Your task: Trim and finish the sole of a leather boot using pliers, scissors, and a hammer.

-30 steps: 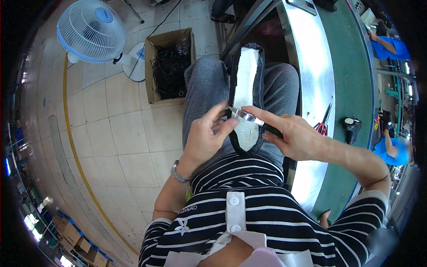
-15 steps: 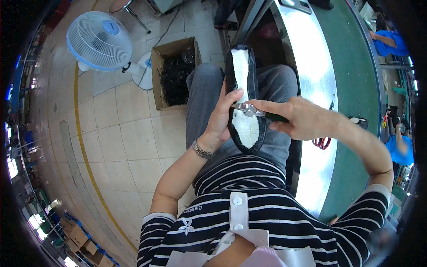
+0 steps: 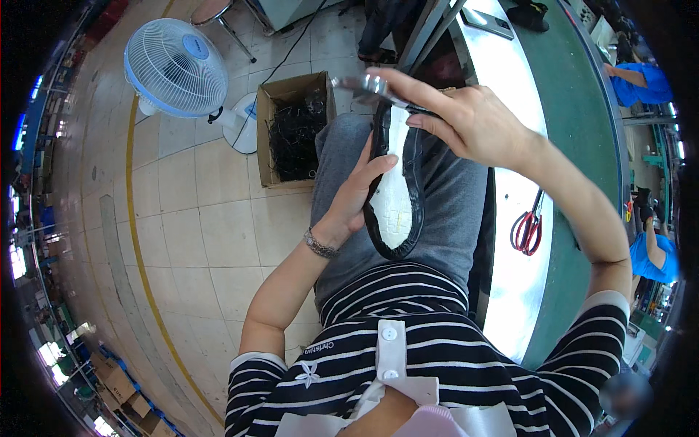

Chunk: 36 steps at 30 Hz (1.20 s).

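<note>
Probably light, soft-rimmed, stiff-soled, the shoe [image 3: 397, 200] suits a waist hold: left hand [image 3: 356, 192] clamped there, right hand [image 3: 484, 125] gripping a metal tool [image 3: 374, 86].

The shoe [image 3: 414, 197] is black, its underside [image 3: 394, 207] white; the trousers [image 3: 448, 211] are grey, the shirt [image 3: 462, 342] black-and-white striped, the scissors [image 3: 534, 214] (at right) red-handled.

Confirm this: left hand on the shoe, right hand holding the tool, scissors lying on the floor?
Not quite: the scissors lie on the bench, not the floor, as the head view shows. The left hand is on the shoe and the right hand holds the tool.
</note>
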Motion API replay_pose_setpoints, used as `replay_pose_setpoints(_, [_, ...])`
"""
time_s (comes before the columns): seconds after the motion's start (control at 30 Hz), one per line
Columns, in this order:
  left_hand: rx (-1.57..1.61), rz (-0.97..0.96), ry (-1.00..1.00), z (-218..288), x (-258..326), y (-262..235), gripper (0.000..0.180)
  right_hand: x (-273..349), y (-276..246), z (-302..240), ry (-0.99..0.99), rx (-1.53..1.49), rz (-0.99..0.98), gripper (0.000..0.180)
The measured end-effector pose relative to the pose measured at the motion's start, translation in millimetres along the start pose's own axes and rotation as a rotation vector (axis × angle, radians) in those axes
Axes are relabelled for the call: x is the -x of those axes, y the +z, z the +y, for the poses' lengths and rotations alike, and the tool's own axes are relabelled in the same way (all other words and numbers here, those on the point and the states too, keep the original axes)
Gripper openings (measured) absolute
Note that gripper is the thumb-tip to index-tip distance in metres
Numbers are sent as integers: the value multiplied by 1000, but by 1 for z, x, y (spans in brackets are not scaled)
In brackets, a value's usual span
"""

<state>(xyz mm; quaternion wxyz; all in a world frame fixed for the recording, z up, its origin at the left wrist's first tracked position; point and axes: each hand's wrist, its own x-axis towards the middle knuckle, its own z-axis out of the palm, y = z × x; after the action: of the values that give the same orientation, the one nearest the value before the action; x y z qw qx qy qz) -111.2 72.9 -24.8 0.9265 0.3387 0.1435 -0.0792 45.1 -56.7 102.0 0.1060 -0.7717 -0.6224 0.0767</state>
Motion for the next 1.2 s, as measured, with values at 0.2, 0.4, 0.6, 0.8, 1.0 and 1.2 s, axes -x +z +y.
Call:
replay_pose_setpoints(0.2, [-33,45,-30,1,2,-2,80,3,11,4,85,133,-214,58])
replay_pose_setpoints(0.4, [-16,0,-67,4,-1,-6,84,16,28,-2,63,-53,-112,59])
replay_pose_setpoints(0.6, [-7,-29,-105,7,2,-9,92,19,20,-22,51,-147,7,60])
replay_pose_setpoints(0.8, [-46,-37,-152,10,3,-14,97,17,14,-22,135,17,-302,61])
replay_pose_setpoints(1.0, [-61,-94,-174,8,6,-14,92,28,26,-35,128,-137,-188,61])
replay_pose_setpoints(1.2, [136,-49,-28,-27,20,-20,83,42,-14,-45,383,-128,-550,57])
